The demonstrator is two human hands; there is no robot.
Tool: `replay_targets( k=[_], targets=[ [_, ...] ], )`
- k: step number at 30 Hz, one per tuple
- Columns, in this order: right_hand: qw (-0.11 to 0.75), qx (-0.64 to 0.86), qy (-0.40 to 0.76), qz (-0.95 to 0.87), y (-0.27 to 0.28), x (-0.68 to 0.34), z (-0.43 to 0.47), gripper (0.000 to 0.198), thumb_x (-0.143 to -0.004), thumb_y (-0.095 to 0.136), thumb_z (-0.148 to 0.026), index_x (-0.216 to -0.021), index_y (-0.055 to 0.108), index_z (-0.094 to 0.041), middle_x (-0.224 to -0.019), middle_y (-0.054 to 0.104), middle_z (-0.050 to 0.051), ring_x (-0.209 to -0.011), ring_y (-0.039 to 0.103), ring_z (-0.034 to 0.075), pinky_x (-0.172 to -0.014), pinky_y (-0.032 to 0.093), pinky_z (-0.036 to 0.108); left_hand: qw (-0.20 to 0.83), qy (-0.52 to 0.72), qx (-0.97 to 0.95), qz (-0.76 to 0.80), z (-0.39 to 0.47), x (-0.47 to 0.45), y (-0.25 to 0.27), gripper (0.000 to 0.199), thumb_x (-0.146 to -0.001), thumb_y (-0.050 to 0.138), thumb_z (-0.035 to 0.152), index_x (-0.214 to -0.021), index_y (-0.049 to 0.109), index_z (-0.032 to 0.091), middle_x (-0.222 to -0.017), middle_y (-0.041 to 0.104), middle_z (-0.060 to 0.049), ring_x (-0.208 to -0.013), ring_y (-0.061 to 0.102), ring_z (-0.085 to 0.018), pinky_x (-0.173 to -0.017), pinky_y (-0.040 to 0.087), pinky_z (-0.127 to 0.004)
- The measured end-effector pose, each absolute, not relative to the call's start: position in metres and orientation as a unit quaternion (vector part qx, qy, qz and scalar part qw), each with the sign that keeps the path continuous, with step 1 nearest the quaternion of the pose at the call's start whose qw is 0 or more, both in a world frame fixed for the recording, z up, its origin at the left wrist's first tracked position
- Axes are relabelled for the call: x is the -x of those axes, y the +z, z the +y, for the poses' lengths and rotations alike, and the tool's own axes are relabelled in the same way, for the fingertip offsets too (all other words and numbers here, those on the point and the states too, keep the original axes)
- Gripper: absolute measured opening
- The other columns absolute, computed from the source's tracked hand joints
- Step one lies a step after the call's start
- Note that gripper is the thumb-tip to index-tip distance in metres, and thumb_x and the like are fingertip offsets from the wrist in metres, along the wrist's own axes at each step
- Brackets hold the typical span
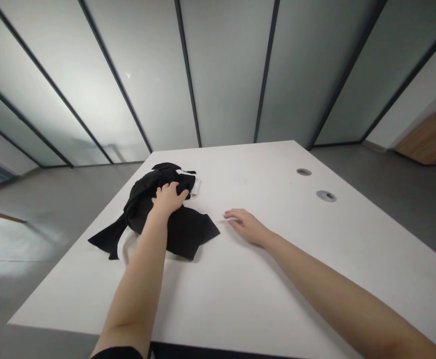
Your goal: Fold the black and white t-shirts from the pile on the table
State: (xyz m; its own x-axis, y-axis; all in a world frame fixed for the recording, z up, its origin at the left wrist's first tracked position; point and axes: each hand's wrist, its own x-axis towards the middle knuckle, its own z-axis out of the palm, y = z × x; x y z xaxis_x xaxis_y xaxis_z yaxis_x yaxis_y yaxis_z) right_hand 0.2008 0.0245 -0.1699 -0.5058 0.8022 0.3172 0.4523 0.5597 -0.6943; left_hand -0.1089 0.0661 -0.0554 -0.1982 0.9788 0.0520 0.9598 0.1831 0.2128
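A crumpled heap of black clothing (186, 229) lies on the left part of the white table (263, 294). White cloth (126, 244) shows from under its near side, and a bit more white peeks out at its far right. My left hand (168, 198) rests on top of the heap with its fingers spread. To the right of the heap, my right hand (248, 225) hovers low over or lightly touches the tabletop, fingers stretched toward the black fabric but apart from it. Nothing is in that hand.
Two round cable grommets (326, 196) are set in the table's right side. Behind the table stands a frosted glass partition (225, 70) with dark frames. A wooden piece (431, 139) stands at the far right, and grey floor (72, 199) surrounds the table.
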Motion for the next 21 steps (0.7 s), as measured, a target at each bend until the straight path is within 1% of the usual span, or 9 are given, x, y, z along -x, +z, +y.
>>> replay_targets(
  k=[3, 5, 7, 9, 11, 13, 16, 19, 21],
  targets=[
    [0.251, 0.355, 0.223, -0.872, -0.163, -0.197, 0.014, 0.035, -0.104, 0.061, -0.028, -0.136, 0.074, -0.022, -0.148, 0.069, 0.014, -0.145, 0.057, 0.034, -0.125, 0.039, 0.061, 0.058, 0.016, -0.658, 0.751, 0.061, 0.071, -0.073, 0.067, -0.099, 0.047, 0.063, -0.151, 0.059, 0.023, -0.157, 0.058, -0.023, -0.147, 0.05, -0.049, -0.114, 0.041, -0.07],
    [0.19, 0.351, 0.207, -0.893, -0.158, -0.188, 0.0, 0.045, -0.106, 0.061, -0.031, -0.149, 0.067, -0.022, -0.16, 0.059, 0.015, -0.155, 0.046, 0.037, -0.127, 0.034, 0.063, 0.071, -0.053, -0.66, 0.746, 0.059, 0.057, -0.087, 0.072, -0.098, 0.047, 0.065, -0.153, 0.059, 0.02, -0.16, 0.055, -0.026, -0.15, 0.043, -0.054, -0.115, 0.034, -0.078],
    [0.136, 0.34, 0.204, -0.908, -0.153, -0.175, -0.015, 0.053, -0.107, 0.059, -0.033, -0.159, 0.058, -0.022, -0.169, 0.049, 0.014, -0.161, 0.036, 0.039, -0.13, 0.029, 0.065, 0.078, -0.094, -0.662, 0.739, 0.059, 0.054, -0.099, 0.077, -0.096, 0.047, 0.067, -0.155, 0.057, 0.018, -0.165, 0.048, -0.029, -0.154, 0.035, -0.059, -0.113, 0.029, -0.085],
    [0.098, 0.304, 0.209, -0.924, -0.148, -0.162, -0.03, 0.056, -0.109, 0.056, -0.033, -0.163, 0.053, -0.022, -0.172, 0.043, 0.013, -0.164, 0.029, 0.038, -0.133, 0.023, 0.064, 0.081, -0.106, -0.671, 0.729, 0.061, 0.059, -0.107, 0.076, -0.097, 0.047, 0.062, -0.159, 0.054, 0.02, -0.169, 0.041, -0.029, -0.155, 0.033, -0.06, -0.111, 0.029, -0.087],
    [0.079, 0.245, 0.215, -0.942, -0.145, -0.151, -0.041, 0.057, -0.109, 0.056, -0.032, -0.165, 0.05, -0.022, -0.173, 0.042, 0.012, -0.165, 0.027, 0.037, -0.134, 0.02, 0.061, 0.082, -0.112, -0.681, 0.719, 0.062, 0.068, -0.11, 0.073, -0.097, 0.049, 0.053, -0.163, 0.049, 0.023, -0.173, 0.037, -0.027, -0.156, 0.033, -0.059, -0.111, 0.031, -0.087],
    [0.081, 0.182, 0.222, -0.954, -0.142, -0.146, -0.048, 0.058, -0.108, 0.057, -0.03, -0.165, 0.051, -0.023, -0.172, 0.044, 0.012, -0.165, 0.028, 0.035, -0.134, 0.02, 0.062, 0.082, -0.12, -0.695, 0.704, 0.059, 0.075, -0.109, 0.074, -0.095, 0.053, 0.044, -0.166, 0.044, 0.027, -0.175, 0.033, -0.025, -0.157, 0.032, -0.058, -0.114, 0.03, -0.085],
    [0.11, 0.127, 0.247, -0.954, -0.142, -0.149, -0.047, 0.05, -0.107, 0.057, -0.026, -0.158, 0.059, -0.025, -0.166, 0.054, 0.011, -0.163, 0.034, 0.033, -0.132, 0.024, 0.063, 0.072, -0.132, -0.737, 0.659, 0.046, 0.084, -0.106, 0.08, -0.09, 0.057, 0.029, -0.168, 0.041, 0.029, -0.178, 0.03, -0.02, -0.161, 0.027, -0.054, -0.12, 0.026, -0.081],
    [0.153, 0.144, 0.288, -0.934, -0.146, -0.159, -0.038, 0.04, -0.109, 0.053, -0.023, -0.145, 0.07, -0.023, -0.153, 0.067, 0.01, -0.156, 0.047, 0.031, -0.129, 0.033, 0.057, 0.032, -0.136, -0.784, 0.604, 0.024, 0.093, -0.108, 0.08, -0.088, 0.054, 0.015, -0.167, 0.045, 0.027, -0.177, 0.034, -0.017, -0.165, 0.019, -0.049, -0.127, 0.019, -0.077],
    [0.183, 0.166, 0.306, -0.92, -0.149, -0.164, -0.031, 0.035, -0.11, 0.051, -0.021, -0.135, 0.075, -0.02, -0.142, 0.074, 0.01, -0.149, 0.055, 0.03, -0.126, 0.039, 0.052, -0.003, -0.136, -0.801, 0.584, 0.009, 0.1, -0.11, 0.08, -0.088, 0.05, 0.008, -0.166, 0.047, 0.027, -0.175, 0.038, -0.016, -0.167, 0.017, -0.045, -0.129, 0.017, -0.074]
  ],
)
